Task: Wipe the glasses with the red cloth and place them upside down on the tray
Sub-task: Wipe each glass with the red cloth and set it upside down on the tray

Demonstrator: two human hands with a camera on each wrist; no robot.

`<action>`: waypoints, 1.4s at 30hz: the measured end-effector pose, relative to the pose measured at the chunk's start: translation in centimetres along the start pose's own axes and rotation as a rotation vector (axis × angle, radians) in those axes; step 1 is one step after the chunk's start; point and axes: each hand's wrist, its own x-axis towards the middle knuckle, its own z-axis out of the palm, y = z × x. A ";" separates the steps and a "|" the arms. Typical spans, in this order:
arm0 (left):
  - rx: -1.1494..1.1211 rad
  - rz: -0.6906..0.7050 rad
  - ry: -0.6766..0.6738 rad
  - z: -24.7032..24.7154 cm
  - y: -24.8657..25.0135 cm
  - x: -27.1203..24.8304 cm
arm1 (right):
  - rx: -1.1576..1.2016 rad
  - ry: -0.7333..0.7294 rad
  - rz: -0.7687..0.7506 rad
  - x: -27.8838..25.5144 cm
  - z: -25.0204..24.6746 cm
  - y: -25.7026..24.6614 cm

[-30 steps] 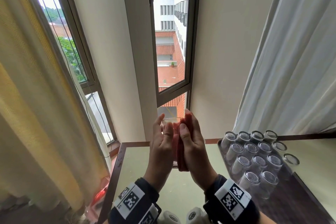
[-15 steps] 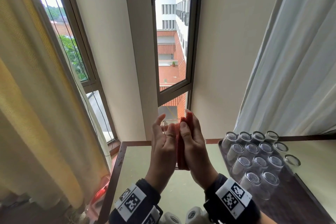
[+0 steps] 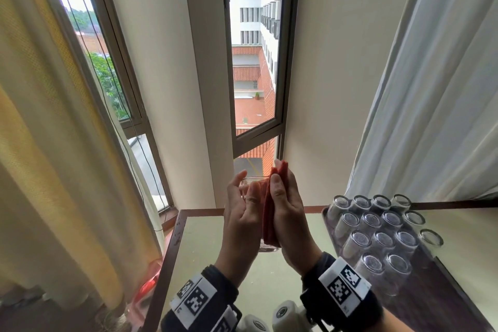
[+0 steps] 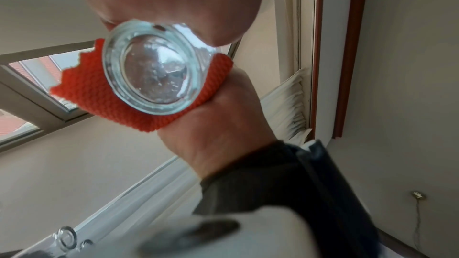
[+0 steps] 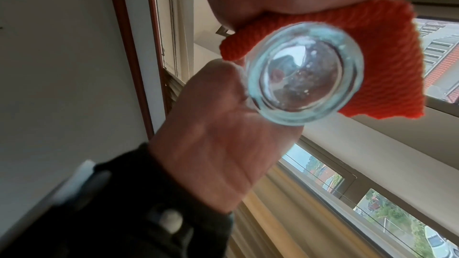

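Glass (image 3: pixel 254 191) hasn't budged in the last second, pressed upright between flat left hand (image 3: pixel 242 221) and right hand (image 3: pixel 289 219) backing the red cloth (image 3: pixel 269 213); wiping's ongoing, tray (image 3: pixel 458 302) later.

glass (image 4: pixel 154 74) base toward camera; red cloth (image 4: pixel 99 103) wrapped behind; both hands pressing sides
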 end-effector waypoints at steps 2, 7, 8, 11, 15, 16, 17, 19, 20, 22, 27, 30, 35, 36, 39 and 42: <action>-0.004 0.002 -0.003 0.0 -0.3 -0.2 | -0.010 0.014 0.003 -0.1 0.0 0.0; 0.016 -0.027 -0.022 -0.2 0.1 0.0 | -0.132 0.046 -0.039 -1.2 0.2 1.1; -0.004 -0.035 -0.030 -0.2 0.2 0.1 | -0.149 0.044 -0.044 -1.3 0.1 1.2; -0.027 -0.024 -0.020 -0.1 0.3 0.1 | -0.133 0.029 -0.029 -1.1 -0.2 1.0; -0.033 -0.025 -0.031 0.2 0.1 0.0 | -0.046 0.039 0.014 -0.4 -0.3 0.2; -0.021 -0.027 -0.038 0.3 0.1 -0.1 | -0.055 0.035 0.018 -0.4 -0.3 0.2; -0.005 -0.024 -0.040 0.3 0.2 -0.1 | -0.067 0.037 0.019 -0.6 -0.1 0.2; 0.022 -0.005 -0.025 0.1 0.4 0.1 | -0.098 0.058 -0.001 -1.0 0.1 0.6; 0.021 -0.004 -0.020 0.1 0.4 0.2 | -0.121 0.068 -0.015 -1.2 0.1 0.8; 0.013 -0.008 -0.024 0.1 0.8 0.2 | -0.160 0.063 -0.022 -1.4 0.2 1.1; -0.022 -0.042 -0.028 0.3 0.3 0.1 | -0.094 0.064 0.014 -0.6 -0.1 0.8; 0.068 -0.050 -0.061 0.1 0.3 0.2 | -0.061 0.048 0.028 -1.0 -0.1 0.9; 0.050 -0.030 -0.013 -0.7 0.2 0.4 | -0.168 0.042 -0.058 -1.8 -0.3 1.3; 0.027 -0.036 -0.011 -0.7 0.2 0.2 | -0.129 0.035 -0.052 -1.8 -0.4 1.1; -0.027 -0.033 -0.019 -0.4 0.3 -0.4 | -0.018 0.008 0.012 -1.3 -0.5 0.5; 0.008 -0.029 -0.025 -0.1 0.3 -0.6 | -0.010 0.028 0.010 -1.1 0.0 0.2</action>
